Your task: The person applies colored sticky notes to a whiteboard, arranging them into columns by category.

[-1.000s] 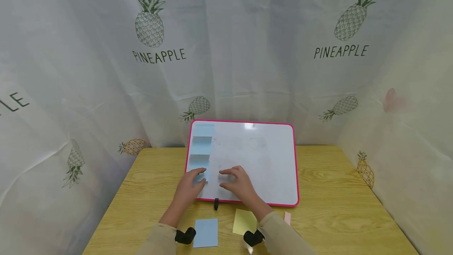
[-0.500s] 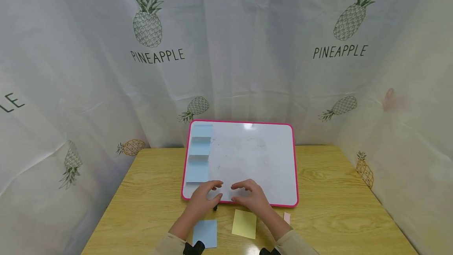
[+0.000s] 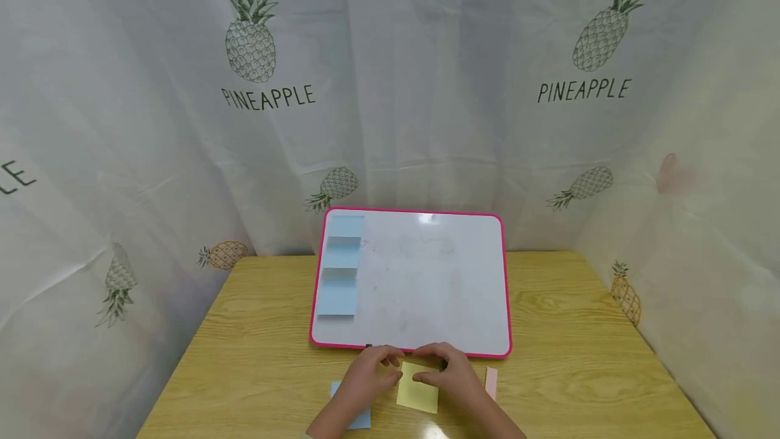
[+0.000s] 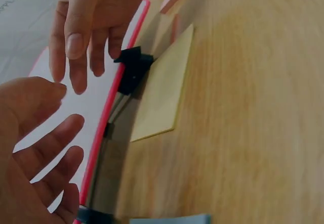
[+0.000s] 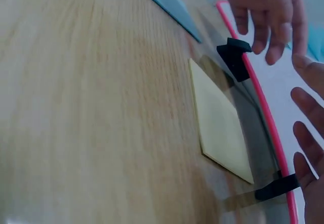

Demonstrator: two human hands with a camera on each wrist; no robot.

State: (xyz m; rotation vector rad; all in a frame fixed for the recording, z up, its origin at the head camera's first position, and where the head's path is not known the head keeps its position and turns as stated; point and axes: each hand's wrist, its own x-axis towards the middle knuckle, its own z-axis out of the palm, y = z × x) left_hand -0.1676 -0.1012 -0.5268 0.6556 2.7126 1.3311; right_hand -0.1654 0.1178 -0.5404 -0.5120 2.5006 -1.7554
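Note:
My left hand [image 3: 370,377] and right hand [image 3: 456,374] hover on either side of a yellow sticky note pad [image 3: 417,396], fingers loosely bent and holding nothing. In both wrist views the hands face each other in front of the whiteboard's [image 3: 435,283] lower edge, and the yellow pad [image 4: 164,90] lies flat on the table. Blue sticky notes [image 3: 337,298] run in an overlapping column down the board's left side. Partly covered by my left forearm is a blue sticky note pad [image 3: 361,420].
To the right of my right hand lies a narrow pink sticky note pad [image 3: 491,382]. Black clips [image 5: 234,59] grip the pink-framed lower edge of the tilted board. A pineapple-print curtain [image 3: 402,87] hangs behind the wooden table [image 3: 567,358].
Both hands have come down from the whiteboard's lower left toward the yellow pad, with the right one also shifting right. The lowest blue note on the board is now uncovered.

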